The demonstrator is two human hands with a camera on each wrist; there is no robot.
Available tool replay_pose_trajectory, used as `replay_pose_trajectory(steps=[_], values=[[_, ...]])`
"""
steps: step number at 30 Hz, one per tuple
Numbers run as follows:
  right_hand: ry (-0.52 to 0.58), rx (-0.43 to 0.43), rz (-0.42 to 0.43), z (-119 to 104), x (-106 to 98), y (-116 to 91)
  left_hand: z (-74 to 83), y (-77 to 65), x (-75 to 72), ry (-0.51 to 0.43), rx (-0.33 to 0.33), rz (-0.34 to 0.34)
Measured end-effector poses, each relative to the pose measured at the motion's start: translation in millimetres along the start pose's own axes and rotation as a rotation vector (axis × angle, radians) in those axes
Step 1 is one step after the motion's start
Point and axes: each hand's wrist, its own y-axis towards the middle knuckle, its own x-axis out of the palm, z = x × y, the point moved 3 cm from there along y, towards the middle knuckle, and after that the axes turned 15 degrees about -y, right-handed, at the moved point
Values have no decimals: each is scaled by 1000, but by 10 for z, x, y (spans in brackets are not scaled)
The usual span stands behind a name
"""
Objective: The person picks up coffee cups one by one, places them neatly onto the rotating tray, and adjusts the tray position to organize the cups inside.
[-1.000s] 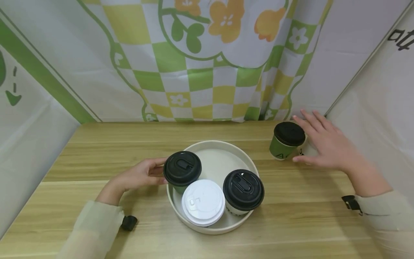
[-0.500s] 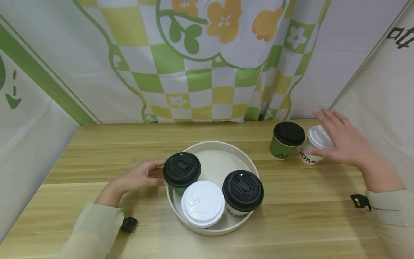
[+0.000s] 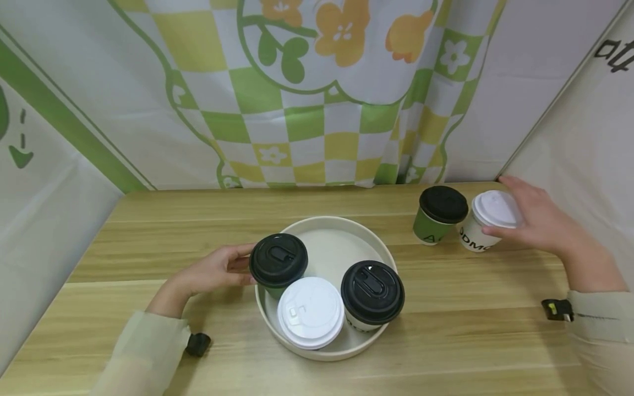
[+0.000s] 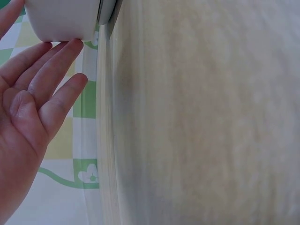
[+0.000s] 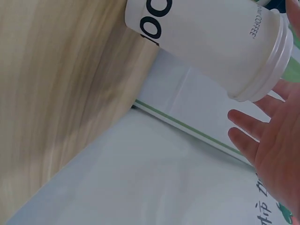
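My left hand (image 3: 213,269) reaches in at the left side of a round cream tray (image 3: 342,234). Its fingers lie beside a green paper cup with a black lid (image 3: 279,258); in the left wrist view, fingertips meet the tray's pale outer wall (image 4: 63,23). Also in the tray are a white-lidded cup (image 3: 311,313) and a black-lidded white cup (image 3: 372,291). At the back right, my right hand (image 3: 540,217) is around the lid of a white paper cup (image 3: 495,212), its fingers extended. Some fingers stand clear of the lid in the right wrist view.
A green cup with a black lid (image 3: 442,206) stands just left of the white cup by my right hand. A checked curtain (image 3: 307,137) hangs behind the wooden table (image 3: 173,220). A white wall panel (image 3: 594,165) borders the right side.
My right hand moved rightward from beside the green cup, uncovering the white cup, then settled around its lid. My left hand stayed at the tray, where the cups look unmoved.
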Motion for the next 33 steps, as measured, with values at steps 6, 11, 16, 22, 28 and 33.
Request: replay_pose_trajectory(steps=[6,11,16,22,28,33], values=[[73,66,-44,74,68,-22,-2,-6,5,-3,-4,9],[144,141,-125,126,129,-38,1,-6,11,1,2,8],[162,203,-195,147,192,-62,1,-9,10,-2,10,7],[222,231,-204,145,249,-83,-13,-10,5,1,7,15],[232,238,-183,121,257,-93,-20,-13,3,2,4,15],[238,248,-176,101,255,-101,-16,-8,-4,20,-4,22]])
